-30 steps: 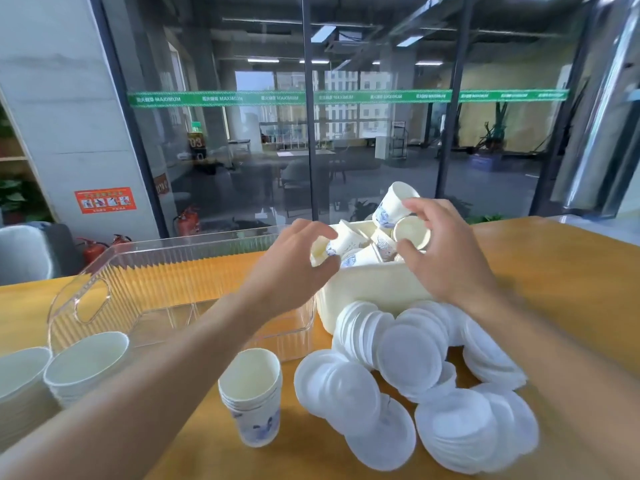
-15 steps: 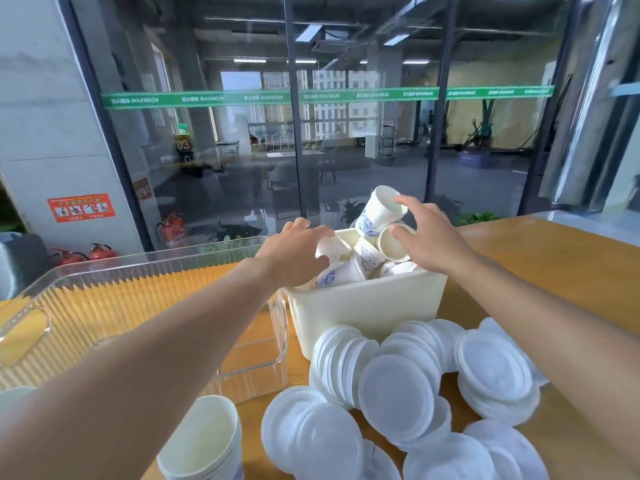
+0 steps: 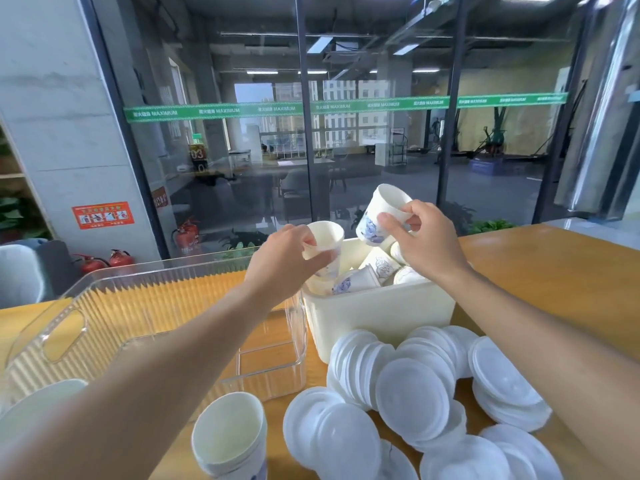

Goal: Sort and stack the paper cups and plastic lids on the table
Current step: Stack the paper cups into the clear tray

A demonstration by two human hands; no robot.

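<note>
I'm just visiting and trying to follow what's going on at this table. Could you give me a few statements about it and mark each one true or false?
1. Each hand holds a paper cup: the left hand one cup, the right hand another cup. True.
2. The white bin is empty. False: several cups lie loose in it.
3. The plastic lids lie on the table in front of the white bin. True.
4. The clear tray is full of lids. False: no lids show inside it.
5. A cup stack stands near the table's front edge. True.
</note>
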